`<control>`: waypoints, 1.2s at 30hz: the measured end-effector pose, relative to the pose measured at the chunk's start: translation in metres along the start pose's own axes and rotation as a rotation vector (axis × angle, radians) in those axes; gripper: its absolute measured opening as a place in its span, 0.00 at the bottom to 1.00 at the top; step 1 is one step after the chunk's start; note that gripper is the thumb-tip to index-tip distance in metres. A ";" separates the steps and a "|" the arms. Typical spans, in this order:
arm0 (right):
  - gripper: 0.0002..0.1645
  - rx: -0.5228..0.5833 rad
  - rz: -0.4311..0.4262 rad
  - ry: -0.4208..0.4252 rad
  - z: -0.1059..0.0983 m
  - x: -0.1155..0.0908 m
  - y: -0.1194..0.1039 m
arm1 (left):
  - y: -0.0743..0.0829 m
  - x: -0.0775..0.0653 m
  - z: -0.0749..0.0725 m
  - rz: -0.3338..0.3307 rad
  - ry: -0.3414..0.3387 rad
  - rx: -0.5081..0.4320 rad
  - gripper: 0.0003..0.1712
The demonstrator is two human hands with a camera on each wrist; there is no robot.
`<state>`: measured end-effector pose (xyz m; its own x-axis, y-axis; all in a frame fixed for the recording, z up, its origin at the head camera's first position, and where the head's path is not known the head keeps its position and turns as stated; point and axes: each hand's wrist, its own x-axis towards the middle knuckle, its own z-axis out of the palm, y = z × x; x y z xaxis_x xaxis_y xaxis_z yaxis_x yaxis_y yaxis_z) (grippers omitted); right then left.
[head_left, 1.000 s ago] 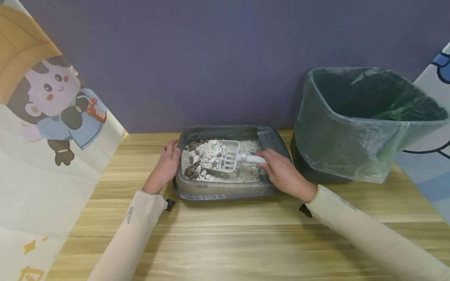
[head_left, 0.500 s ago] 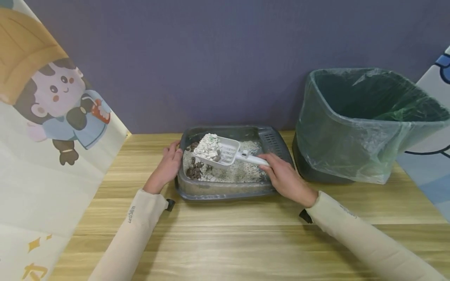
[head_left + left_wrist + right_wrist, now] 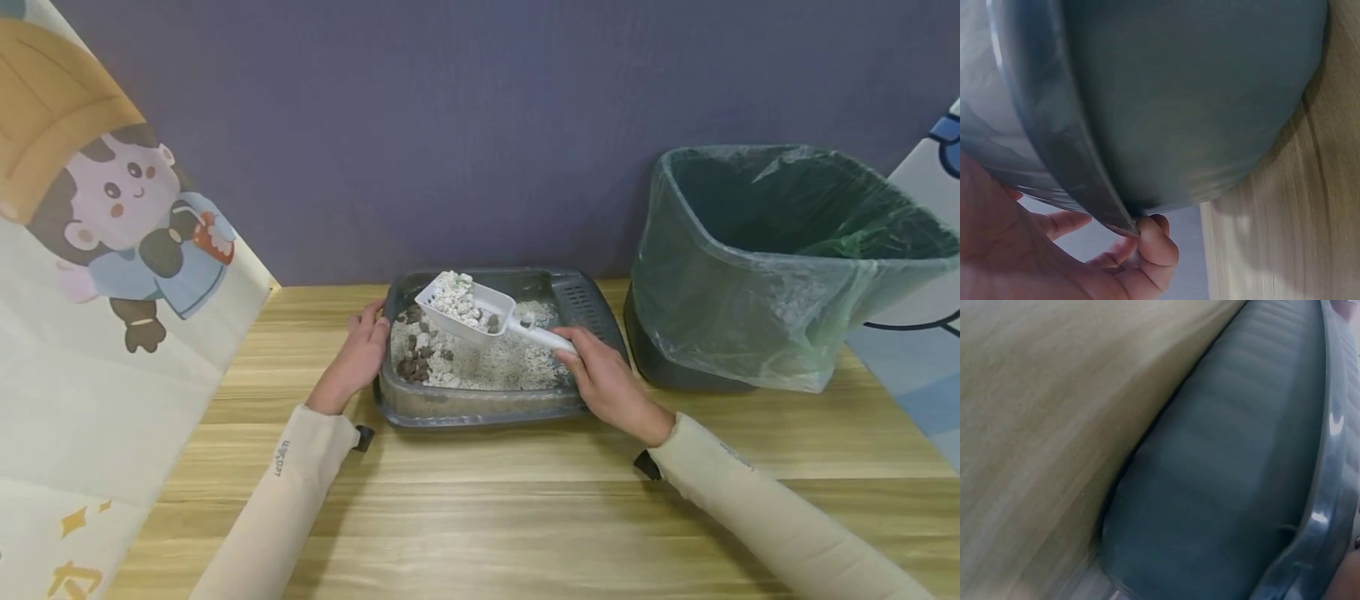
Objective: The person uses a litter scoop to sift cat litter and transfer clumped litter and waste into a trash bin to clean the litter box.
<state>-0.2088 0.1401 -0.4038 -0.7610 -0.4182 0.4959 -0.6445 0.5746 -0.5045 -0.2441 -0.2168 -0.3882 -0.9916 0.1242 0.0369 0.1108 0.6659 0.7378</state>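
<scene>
While the right hand (image 3: 611,381) grips it, the scoop (image 3: 507,318) juts leftward

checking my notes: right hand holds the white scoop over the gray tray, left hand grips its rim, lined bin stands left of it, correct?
Not quite: the lined bin stands right of the gray tray, as the head view shows. The right hand does hold the white scoop over the tray, and the left hand grips its rim.
</scene>
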 end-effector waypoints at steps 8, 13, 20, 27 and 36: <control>0.18 -0.002 0.015 0.065 0.003 -0.001 0.000 | 0.000 -0.001 -0.001 -0.008 -0.017 -0.005 0.31; 0.18 -0.001 0.022 0.131 0.005 -0.002 0.001 | -0.001 -0.002 -0.002 -0.005 -0.019 -0.012 0.31; 0.20 -0.001 0.019 0.227 0.006 -0.001 0.002 | 0.000 -0.002 -0.002 -0.006 -0.021 -0.015 0.32; 0.19 -0.021 0.029 0.236 0.008 -0.002 0.000 | 0.000 -0.002 -0.001 -0.009 -0.025 -0.025 0.32; 0.20 -0.048 0.038 0.243 0.010 -0.003 0.000 | -0.001 -0.003 -0.001 -0.009 -0.024 -0.016 0.32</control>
<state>-0.2074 0.1340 -0.4119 -0.7408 -0.2172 0.6357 -0.6068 0.6222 -0.4946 -0.2410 -0.2187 -0.3883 -0.9906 0.1360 0.0142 0.1007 0.6554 0.7485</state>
